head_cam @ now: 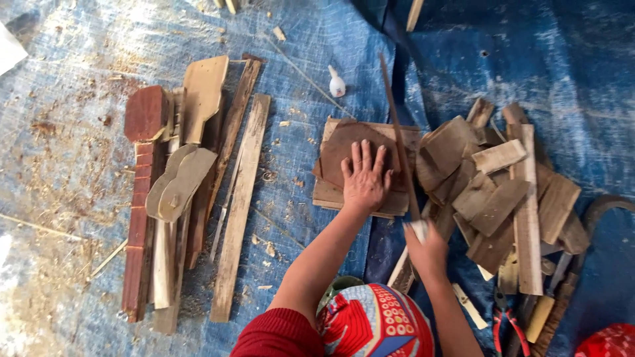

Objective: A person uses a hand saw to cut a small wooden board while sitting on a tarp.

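Hands: left [364, 180] flat on board [344, 149]; right [426, 248] grips near-upright stick [397, 135].

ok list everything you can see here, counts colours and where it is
tarp: one, blue, under everything
long wood strips and neck-shaped pieces: a row, count unclear, brown and reddish, left
thin round sheet: one, dark brown, on a flat board stack, centre
offcut pile: many, grey-brown, right
small bottle: one, white, top centre
pliers: one, red handles, bottom right
thin rod: one, dark, upright over the centre
sawdust: scattered, tan, left
left hand: flat on the round sheet
right hand: closed on the rod's lower end
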